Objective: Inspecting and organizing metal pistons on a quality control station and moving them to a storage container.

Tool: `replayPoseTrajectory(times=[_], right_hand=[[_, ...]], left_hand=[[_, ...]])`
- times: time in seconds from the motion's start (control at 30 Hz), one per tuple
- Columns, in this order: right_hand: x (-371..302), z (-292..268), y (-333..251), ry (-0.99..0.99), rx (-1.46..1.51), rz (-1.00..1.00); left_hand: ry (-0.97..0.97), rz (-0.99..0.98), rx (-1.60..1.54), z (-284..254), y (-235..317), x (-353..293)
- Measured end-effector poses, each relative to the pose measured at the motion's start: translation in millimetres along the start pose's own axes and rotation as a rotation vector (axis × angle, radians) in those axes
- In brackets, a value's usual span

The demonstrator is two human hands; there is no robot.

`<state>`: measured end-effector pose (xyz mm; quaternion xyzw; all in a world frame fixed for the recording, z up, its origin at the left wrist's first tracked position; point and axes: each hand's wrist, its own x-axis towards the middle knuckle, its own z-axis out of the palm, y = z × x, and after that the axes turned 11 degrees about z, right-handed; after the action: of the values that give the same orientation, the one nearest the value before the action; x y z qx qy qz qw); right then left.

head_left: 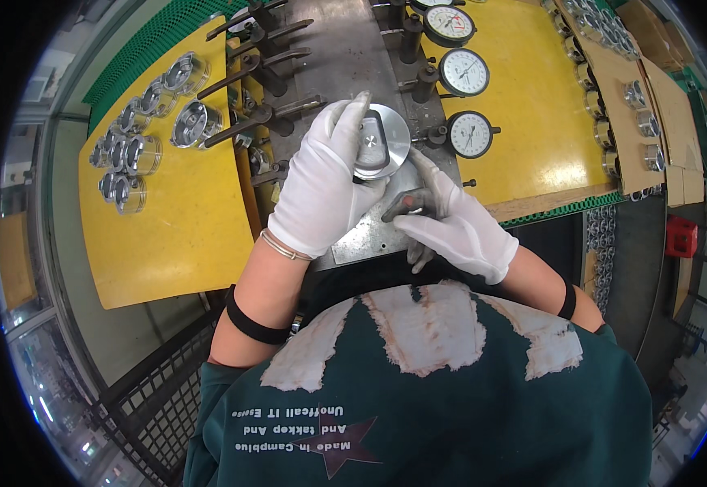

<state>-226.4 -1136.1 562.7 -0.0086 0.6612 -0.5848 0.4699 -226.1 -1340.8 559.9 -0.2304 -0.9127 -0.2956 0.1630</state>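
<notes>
One piston [383, 142] sits mid-frame, my left hand [321, 183] gripping its side, seemingly to steady it. My right hand [459, 227] curls at its lower right; whether those fingers hold anything, I cannot tell.

Gloved hands [321, 191] [468, 237] close together, left farther forward, right partly curled.

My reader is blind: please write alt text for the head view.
White-gloved left hand holds a round metal part, right hand close by. Dial gauges stand to the right; other metal parts sit on a yellow board at left.
</notes>
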Motion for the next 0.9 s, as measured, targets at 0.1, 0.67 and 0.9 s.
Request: replayPoseTrajectory(times=[0.1,0.67,0.9], right_hand=[[0,0,-3,-0.007,0.011,0.029],[13,-157,-43,0.731,0.240,-0.594],[168,-241,-56,0.764,-0.023,-0.027]], left_hand=[[0.007,-0.008,-0.003,2,-1,0],[0.206,-0.308,0.651,-104,-87,-61],[-0.195,-0.382,0.879,-94,-121,-71]])
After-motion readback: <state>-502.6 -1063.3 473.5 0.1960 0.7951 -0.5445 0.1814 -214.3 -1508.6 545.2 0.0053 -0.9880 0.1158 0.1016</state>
